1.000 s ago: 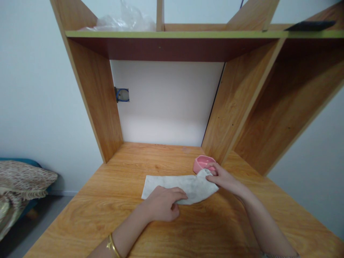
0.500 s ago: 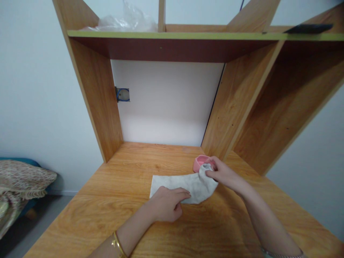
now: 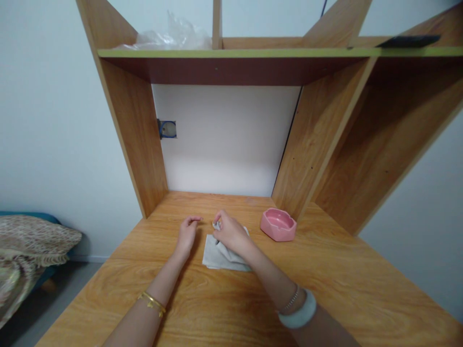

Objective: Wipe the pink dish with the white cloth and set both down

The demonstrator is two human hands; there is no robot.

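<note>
A pale grey cloth (image 3: 220, 258) lies partly folded over on the wooden desk. My right hand (image 3: 231, 233) is closed on its upper edge, pinching a bunched bit that pokes out past the fingertips. My right hand and forearm hide part of the cloth's fold. To the left of the cloth, my left hand (image 3: 187, 235) hovers by the desk, fingers bent toward the right and holding nothing. A pink faceted ashtray (image 3: 278, 226) with notches in its rim stands on the desk to the right of the cloth.
The wooden desk (image 3: 217, 308) is framed by upright side panels (image 3: 132, 140) and an overhead shelf (image 3: 231, 53). On that shelf rest a clear plastic bag (image 3: 170, 38) and a dark flat object (image 3: 408, 41). An uncovered socket box (image 3: 168, 129) sits in the wall.
My right hand has carried the cloth's right end over to the left, doubling the cloth. My left hand has come off the cloth and moved up and left. The ashtray is now uncovered.
</note>
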